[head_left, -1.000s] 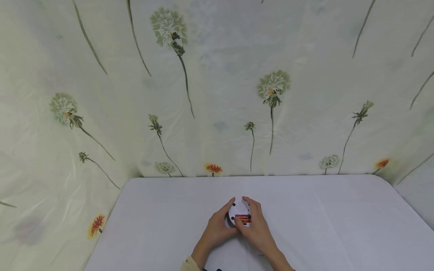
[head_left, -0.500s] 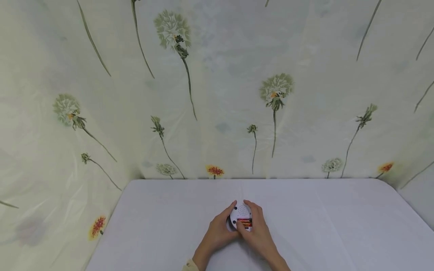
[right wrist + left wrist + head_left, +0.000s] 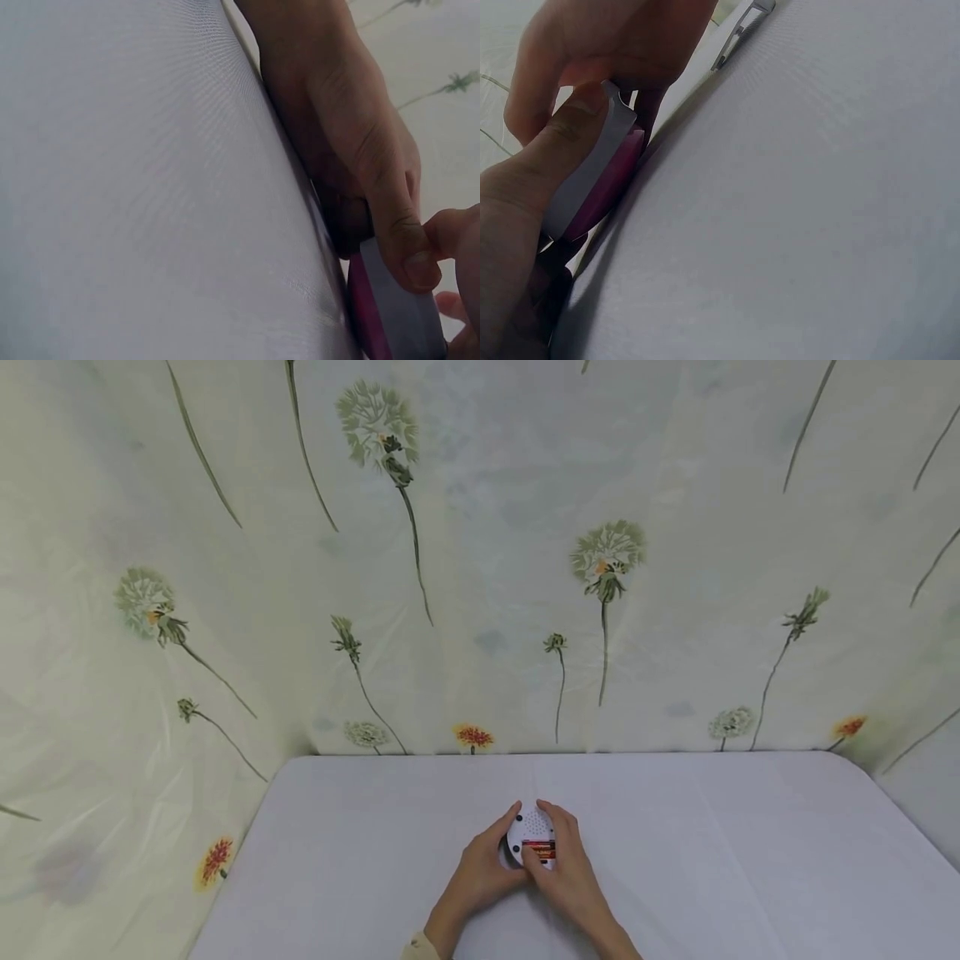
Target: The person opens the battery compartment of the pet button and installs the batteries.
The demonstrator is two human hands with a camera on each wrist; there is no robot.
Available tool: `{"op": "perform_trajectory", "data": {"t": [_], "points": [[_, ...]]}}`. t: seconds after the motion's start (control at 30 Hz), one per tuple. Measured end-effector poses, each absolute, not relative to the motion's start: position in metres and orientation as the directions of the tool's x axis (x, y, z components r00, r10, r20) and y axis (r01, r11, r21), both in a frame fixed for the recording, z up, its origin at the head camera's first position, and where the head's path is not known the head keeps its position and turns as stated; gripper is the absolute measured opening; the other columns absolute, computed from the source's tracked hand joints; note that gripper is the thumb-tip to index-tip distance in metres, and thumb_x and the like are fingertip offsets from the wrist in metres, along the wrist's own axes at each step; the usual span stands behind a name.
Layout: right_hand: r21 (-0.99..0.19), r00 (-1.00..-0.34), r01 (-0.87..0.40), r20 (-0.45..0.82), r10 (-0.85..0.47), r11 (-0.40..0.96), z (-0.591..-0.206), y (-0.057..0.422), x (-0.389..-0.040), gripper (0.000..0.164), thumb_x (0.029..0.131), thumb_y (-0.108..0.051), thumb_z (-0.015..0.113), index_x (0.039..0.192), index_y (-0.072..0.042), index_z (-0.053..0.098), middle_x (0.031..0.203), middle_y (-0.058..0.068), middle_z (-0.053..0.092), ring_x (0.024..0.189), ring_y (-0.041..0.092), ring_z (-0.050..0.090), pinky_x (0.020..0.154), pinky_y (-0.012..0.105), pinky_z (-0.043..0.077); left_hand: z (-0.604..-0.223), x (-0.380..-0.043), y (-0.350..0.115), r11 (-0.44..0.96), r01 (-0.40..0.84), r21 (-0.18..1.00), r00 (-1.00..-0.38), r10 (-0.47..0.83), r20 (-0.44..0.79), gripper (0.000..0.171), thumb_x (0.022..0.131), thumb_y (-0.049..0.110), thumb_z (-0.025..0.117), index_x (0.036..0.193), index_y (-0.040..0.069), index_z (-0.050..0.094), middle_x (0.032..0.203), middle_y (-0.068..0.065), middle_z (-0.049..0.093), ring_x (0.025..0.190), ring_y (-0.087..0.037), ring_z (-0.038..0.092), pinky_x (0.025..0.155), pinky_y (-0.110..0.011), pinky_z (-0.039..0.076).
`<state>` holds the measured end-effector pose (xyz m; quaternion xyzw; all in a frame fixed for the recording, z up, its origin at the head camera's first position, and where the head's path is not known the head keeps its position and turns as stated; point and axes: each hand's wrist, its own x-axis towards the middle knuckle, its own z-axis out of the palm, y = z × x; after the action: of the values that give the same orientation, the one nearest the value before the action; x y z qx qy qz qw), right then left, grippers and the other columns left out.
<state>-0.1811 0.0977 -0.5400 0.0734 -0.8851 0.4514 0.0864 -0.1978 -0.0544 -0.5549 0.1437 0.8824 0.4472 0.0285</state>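
Note:
A small round device [image 3: 535, 821], white with a dotted speaker patch and dark round spots, is held low over or on the table. Red batteries [image 3: 543, 850] lie in its open compartment. In both wrist views, the device's white rim [image 3: 592, 165] meets a pink side that faces the table. My left hand [image 3: 480, 870] grips it from the left, with the thumb along the rim. From the right, my right hand [image 3: 572, 868] holds it, thumb tip at the batteries and index finger at the far edge. The right fingers hide part of the device's right side.
A white cloth covers the table [image 3: 360, 827], which meets a flower-printed curtain [image 3: 480, 568] at its back edge. In the left wrist view, a silvery, frame-like piece [image 3: 741, 31] shows beyond the hands; its kind cannot be told.
The head view has shifted slightly. Both hands keep nearly the same hold on the round device, the right thumb staying at the batteries.

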Motion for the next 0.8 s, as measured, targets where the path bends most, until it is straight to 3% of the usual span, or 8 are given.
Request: {"op": "perform_trajectory", "data": {"t": [0.4,0.8], "points": [[-0.789,-0.966,-0.248,0.249,-0.077,0.562,-0.5421,0.1008,-0.1813,0.07,0.08,-0.01,0.069,0.142,-0.021,0.039,0.136,0.011,0.04,0.122,0.027,0.046,0.099,0.05,0.041,-0.5555,-0.1941,-0.0536,0.532,0.258,0.806,-0.953,0.277,0.122,0.091,0.071,0.046,0.079,0.147,0.027,0.033,0.146,-0.001,0.045,0.134,-0.021,0.044,0.108,-0.043,0.04],[-0.789,-0.962,-0.267,0.252,-0.104,0.553,-0.5399,0.1014,-0.1819,0.069,0.083,-0.013,0.068,0.144,-0.018,0.038,0.135,0.015,0.037,0.12,0.031,0.045,0.097,0.051,0.04,-0.5579,-0.1974,-0.0553,0.543,0.292,0.788,-0.945,0.292,0.149,0.092,0.071,0.05,0.078,0.148,0.028,0.032,0.146,0.0,0.045,0.134,-0.02,0.044,0.108,-0.043,0.04]]}}
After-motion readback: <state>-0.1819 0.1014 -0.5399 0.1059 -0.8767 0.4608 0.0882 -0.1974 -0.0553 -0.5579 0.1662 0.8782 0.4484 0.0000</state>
